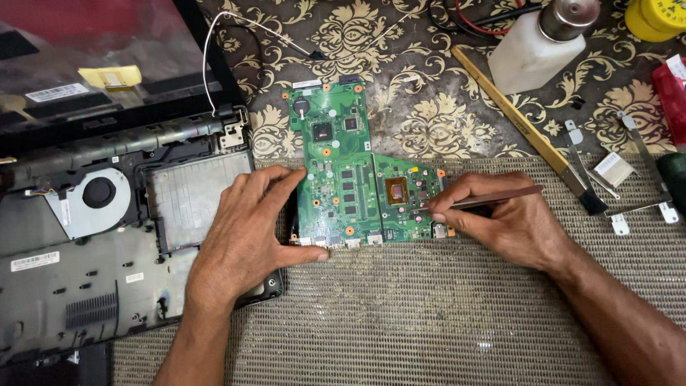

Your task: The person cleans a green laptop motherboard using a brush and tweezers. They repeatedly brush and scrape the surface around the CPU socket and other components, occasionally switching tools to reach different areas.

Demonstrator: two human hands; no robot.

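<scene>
Your left hand pins the green board at its left edge: thumb along the near edge, fingers spread on top, grip pressing down rather than closed around anything. This keeps the board from sliding on the woven mat.

Your right hand has its grip clamped on tweezers, held pen-style. The tip points left from the grip, at or just above the board's right section, beside the brown chip; contact cannot be told.

The board lies flat between your two hands, half on the mat, half on the patterned cloth.

Left of your left grip: the opened laptop shell, fan exposed. Beyond your right grip: a brush, a white bottle, metal brackets. All well apart from the work, within reach.
</scene>
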